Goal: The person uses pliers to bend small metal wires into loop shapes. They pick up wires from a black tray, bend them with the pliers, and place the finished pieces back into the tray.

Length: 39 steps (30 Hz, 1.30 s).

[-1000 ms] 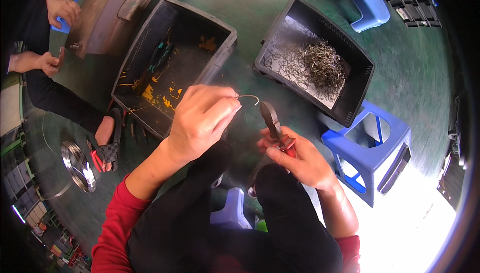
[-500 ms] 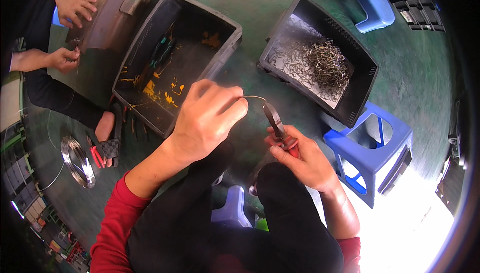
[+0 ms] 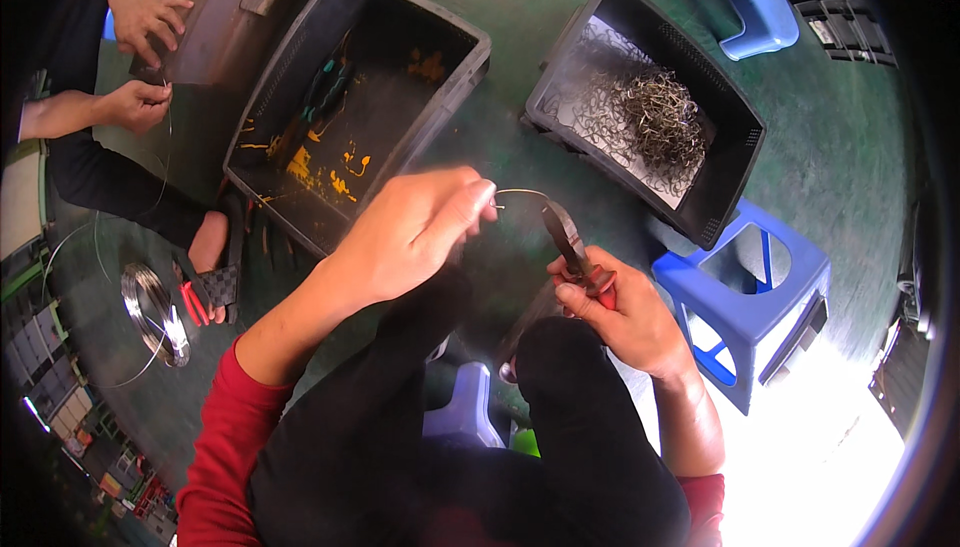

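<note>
Left hand (image 3: 415,232): thumb and index pinched together on a short wire piece (image 3: 522,191), no visible gap; the other fingers are curled, exact pose hidden behind the back of the hand. Wire arcs from that pinch rightward, out over the floor (image 3: 510,97) between the two crates. Right hand (image 3: 630,322): closed round the red handles of dark-jawed pliers (image 3: 568,239), thumb across the near side. Plier nose is up at the wire's right end; can't tell if the jaws bite it or just touch. Left black crate (image 3: 390,97), beyond the left hand: yellow stains, green-handled tool (image 3: 325,87) inside. Right black crate (image 3: 722,182): tangled heap of bent wire pieces (image 3: 660,122), more scattered loose on its pale bottom. Blue stool (image 3: 745,322) right of the right hand, second stool (image 3: 755,7) at upper right. Far left: wire coil (image 3: 177,332) on the floor near red-handled pliers (image 3: 192,303), just beside a co-worker's sandal (image 3: 220,292). Co-worker's lower hand (image 3: 138,107) pinches a thin wire strand (image 3: 169,117); upper hand (image 3: 150,27) is spread, fingers apart.
</note>
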{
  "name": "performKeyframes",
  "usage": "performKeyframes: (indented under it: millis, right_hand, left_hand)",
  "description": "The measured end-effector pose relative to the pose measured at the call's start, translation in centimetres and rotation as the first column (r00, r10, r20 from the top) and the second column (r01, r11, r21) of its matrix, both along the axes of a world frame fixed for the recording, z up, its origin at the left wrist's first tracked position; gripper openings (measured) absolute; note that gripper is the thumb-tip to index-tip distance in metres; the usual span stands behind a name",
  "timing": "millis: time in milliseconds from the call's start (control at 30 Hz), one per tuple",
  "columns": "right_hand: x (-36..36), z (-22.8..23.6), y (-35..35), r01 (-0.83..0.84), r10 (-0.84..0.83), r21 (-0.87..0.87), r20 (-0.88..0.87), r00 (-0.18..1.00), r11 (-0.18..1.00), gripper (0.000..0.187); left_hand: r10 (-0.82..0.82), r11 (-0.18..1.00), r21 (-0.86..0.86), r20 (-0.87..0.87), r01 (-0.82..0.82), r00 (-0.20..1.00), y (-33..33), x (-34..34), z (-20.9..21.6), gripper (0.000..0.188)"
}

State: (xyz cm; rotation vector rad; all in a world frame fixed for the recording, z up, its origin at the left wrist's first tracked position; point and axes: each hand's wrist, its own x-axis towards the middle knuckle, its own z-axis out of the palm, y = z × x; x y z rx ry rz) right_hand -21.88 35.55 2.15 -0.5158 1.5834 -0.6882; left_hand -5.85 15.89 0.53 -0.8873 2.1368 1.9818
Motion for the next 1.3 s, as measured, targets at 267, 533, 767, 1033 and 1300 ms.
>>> performKeyframes:
  millis: [267,533,767,1033,1300]
  right_hand:
    - [0.2,-0.1,0.1,-0.1,0.085,-0.035,-0.313,0.946,0.994,0.022]
    - [0.5,-1.2,0.5,-0.205,0.074,-0.124,-0.658,0.749,0.971,0.023]
    - [0.8,-1.7,0.4,-0.3,0.049,-0.123,-0.86,0.508,0.946,0.033]
    - [0.7,-2.3,0.4,-0.345,0.019,-0.14,-0.907,0.42,0.928,0.033]
    - [-0.9,-2.3,0.7,-0.009,0.015,-0.027,0.222,0.975,1.0,0.019]
  left_hand:
    - [-0.054,0.998,-0.028,-0.013,0.054,0.998,0.7,-0.5,-0.1,0.054]
    - [0.023,0.995,0.091,0.062,-0.029,0.998,1.6,-0.5,-0.5,0.052]
    - [0.068,0.981,0.175,0.076,-0.08,0.995,2.0,-0.6,-0.5,0.054]
    - [0.076,0.982,0.169,0.075,-0.087,0.994,2.1,-0.6,-0.7,0.056]
    - [-0.082,0.983,0.171,0.115,0.062,0.99,-1.6,-0.6,-1.7,0.068]
